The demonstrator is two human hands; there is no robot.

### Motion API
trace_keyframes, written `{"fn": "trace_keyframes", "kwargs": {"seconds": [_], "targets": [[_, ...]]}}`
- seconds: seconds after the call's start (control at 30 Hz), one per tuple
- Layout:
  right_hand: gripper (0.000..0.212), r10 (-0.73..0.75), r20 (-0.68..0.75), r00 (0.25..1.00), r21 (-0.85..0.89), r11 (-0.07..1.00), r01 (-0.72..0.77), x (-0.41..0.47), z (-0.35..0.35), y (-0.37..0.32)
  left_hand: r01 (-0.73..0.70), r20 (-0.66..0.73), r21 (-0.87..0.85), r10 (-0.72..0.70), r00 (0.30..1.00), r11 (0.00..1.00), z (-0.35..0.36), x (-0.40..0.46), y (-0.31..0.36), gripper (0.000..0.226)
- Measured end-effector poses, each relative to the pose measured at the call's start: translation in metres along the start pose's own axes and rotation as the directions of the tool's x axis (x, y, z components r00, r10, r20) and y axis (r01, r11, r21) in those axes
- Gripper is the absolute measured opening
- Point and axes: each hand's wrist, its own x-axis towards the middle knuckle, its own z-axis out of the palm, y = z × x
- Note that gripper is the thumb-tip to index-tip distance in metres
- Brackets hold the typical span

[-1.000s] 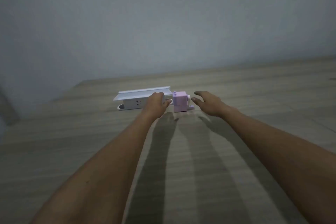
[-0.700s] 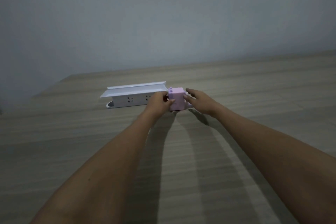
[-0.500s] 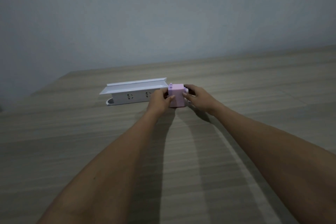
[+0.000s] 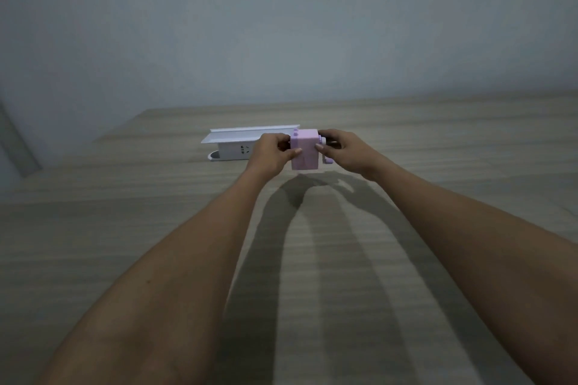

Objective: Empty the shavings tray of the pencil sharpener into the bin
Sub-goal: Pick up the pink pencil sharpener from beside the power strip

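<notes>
A small lilac pencil sharpener (image 4: 305, 149) with a crank on its right side is held between both my hands, lifted slightly above the wooden table, its shadow below it. My left hand (image 4: 269, 152) grips its left side, thumb on the front face. My right hand (image 4: 347, 151) grips its right side by the crank. The shavings tray is not distinguishable from the body. No bin is in view.
A white power strip (image 4: 237, 150) with a white lid-like cover (image 4: 247, 134) lies on the wooden table (image 4: 438, 147) just left of and behind my hands. A grey wall stands behind the table's far edge.
Both hands closed onto the sharpener from either side, then raised it slightly off the table and drew it a little toward me.
</notes>
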Motion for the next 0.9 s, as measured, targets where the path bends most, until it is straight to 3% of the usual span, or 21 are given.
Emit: {"fn": "trace_keyframes", "kwargs": {"seconds": [0.2, 0.7, 0.9], "targets": [[0.043, -0.006, 0.049, 0.999, 0.108, 0.994, 0.001, -0.051, 0.013, -0.038, 0.001, 0.008, -0.035, -0.001, 1.0, 0.999, -0.034, -0.061, 0.012, 0.038], [0.046, -0.014, 0.095, 0.995, 0.105, 0.995, 0.004, -0.146, 0.061, -0.039, 0.13, 0.009, -0.137, -0.13, 0.991, 0.982, -0.039, -0.169, -0.008, 0.042], [0.052, -0.025, 0.058, 0.998, 0.074, 0.997, 0.021, -0.148, 0.061, -0.037, 0.161, 0.055, -0.134, -0.155, 0.986, 0.978, -0.041, -0.171, -0.014, 0.065]]}}
